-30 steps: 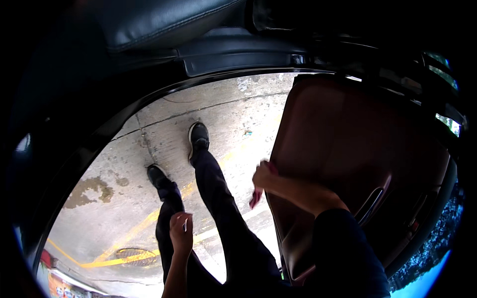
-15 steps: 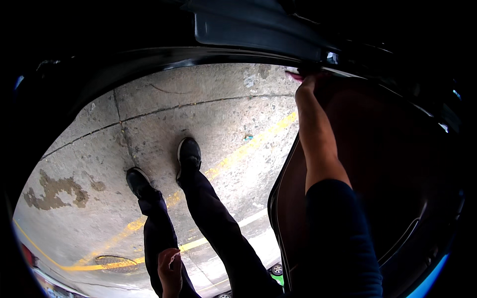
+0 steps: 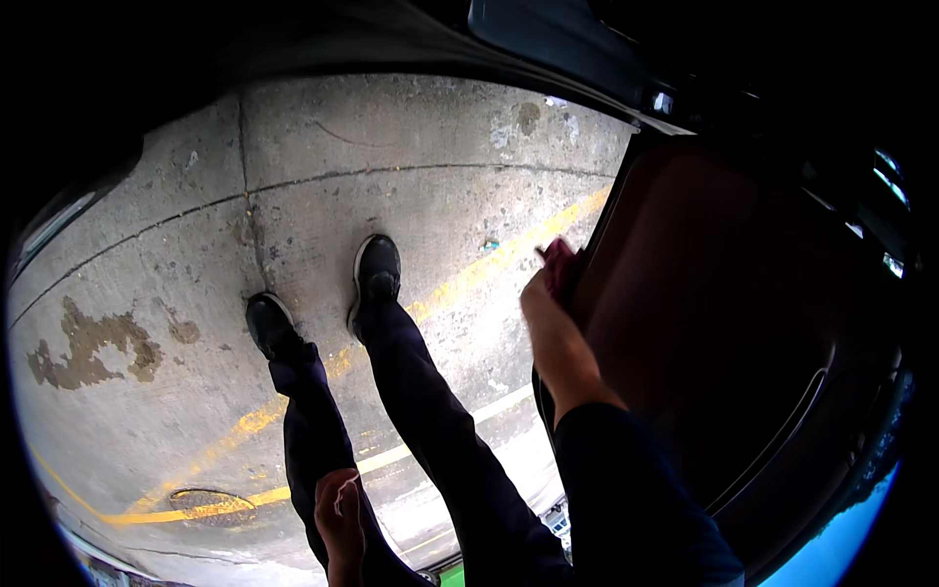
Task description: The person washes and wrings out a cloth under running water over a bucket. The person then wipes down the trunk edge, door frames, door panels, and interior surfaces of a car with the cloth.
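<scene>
My right hand (image 3: 541,291) is closed around a dark red cloth (image 3: 560,264) at the edge of an open car door (image 3: 685,293). The cloth appears to touch the door's edge; its folds partly hide the fingers. The door's inner panel is dark reddish brown and in deep shade. Low in front of my legs hangs my left hand (image 3: 337,514), its fingers curled. A pale thin line shows along those fingers, and I cannot make out whether they hold anything.
Dark car bodywork (image 3: 548,49) arches across the top. My dark shoes (image 3: 379,266) stand on grey concrete (image 3: 323,210) with cracks and a brown stain (image 3: 93,342). Yellow lines (image 3: 469,279) cross the ground. A small bluish scrap (image 3: 491,245) lies near one.
My right hand has come down and nearer with the cloth, from the door's far upper corner to along its edge. The view has shifted; my left hand stays low by my leg.
</scene>
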Demonstrator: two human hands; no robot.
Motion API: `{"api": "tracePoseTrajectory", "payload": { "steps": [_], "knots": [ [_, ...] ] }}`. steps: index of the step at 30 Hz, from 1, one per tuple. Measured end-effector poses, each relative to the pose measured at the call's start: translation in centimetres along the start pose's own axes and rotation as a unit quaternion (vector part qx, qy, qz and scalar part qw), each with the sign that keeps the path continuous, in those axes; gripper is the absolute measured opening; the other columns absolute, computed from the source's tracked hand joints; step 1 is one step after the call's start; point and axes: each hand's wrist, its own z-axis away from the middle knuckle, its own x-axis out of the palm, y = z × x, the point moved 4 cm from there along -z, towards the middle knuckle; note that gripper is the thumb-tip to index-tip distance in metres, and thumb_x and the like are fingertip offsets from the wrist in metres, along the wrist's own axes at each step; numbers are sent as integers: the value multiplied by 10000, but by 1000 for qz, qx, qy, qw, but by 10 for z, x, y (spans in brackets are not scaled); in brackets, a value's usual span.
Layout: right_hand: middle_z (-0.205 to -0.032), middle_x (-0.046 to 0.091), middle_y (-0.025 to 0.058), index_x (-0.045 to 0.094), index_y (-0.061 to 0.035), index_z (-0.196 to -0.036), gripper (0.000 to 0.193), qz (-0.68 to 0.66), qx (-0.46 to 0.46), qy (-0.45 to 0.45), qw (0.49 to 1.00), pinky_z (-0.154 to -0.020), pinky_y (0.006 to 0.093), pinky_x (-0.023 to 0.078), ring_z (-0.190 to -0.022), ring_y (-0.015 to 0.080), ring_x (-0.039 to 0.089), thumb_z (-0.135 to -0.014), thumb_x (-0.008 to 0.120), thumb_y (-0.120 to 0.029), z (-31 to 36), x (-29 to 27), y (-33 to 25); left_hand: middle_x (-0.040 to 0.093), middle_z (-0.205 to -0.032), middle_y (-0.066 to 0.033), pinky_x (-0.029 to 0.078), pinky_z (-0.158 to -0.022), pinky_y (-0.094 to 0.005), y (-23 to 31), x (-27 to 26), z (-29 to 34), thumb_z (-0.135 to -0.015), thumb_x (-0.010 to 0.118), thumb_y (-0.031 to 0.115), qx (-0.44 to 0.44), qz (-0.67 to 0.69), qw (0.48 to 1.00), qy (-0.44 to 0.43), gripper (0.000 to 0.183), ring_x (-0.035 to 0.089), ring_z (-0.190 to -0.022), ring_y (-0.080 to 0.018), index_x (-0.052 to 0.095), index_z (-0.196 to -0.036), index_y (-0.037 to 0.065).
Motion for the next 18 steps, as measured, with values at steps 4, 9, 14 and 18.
{"api": "tracePoseTrajectory", "payload": {
  "steps": [4,9,14,18],
  "knots": [
    [-853,625,81,643,-62,-895,276,39,-154,-56,986,-708,430,463,-816,278,598,-863,540,-316,41,4,-119,582,-1042,-114,439,-852,-283,-18,-14,10,-911,513,72,-5,4,1000,-8,158,571,-971,-197,618,-1002,-3],
    [-767,672,101,702,-85,-859,265,-28,-305,-90,948,-667,431,513,-773,266,662,-803,592,-319,91,7,-139,575,-1049,-126,432,-864,-288,-23,-10,19,-889,503,41,-20,32,999,-31,170,559,-997,-206,613,-1011,-5],
    [-1103,644,122,708,-130,-997,433,-352,-46,102,929,-872,522,436,-1065,304,588,-668,739,-410,65,-31,103,574,-1067,-120,428,-878,-300,-19,9,26,-917,485,102,7,61,995,-76,192,550,-1004,-199,594,-1036,0],
    [-1141,627,90,649,-162,-1112,317,-121,88,231,961,-804,449,502,-1074,282,588,-823,582,-273,32,-19,285,566,-1076,-119,417,-899,-304,-24,24,31,-925,501,150,9,49,994,-97,230,541,-1017,-197,575,-1071,-12]
  ]
}}
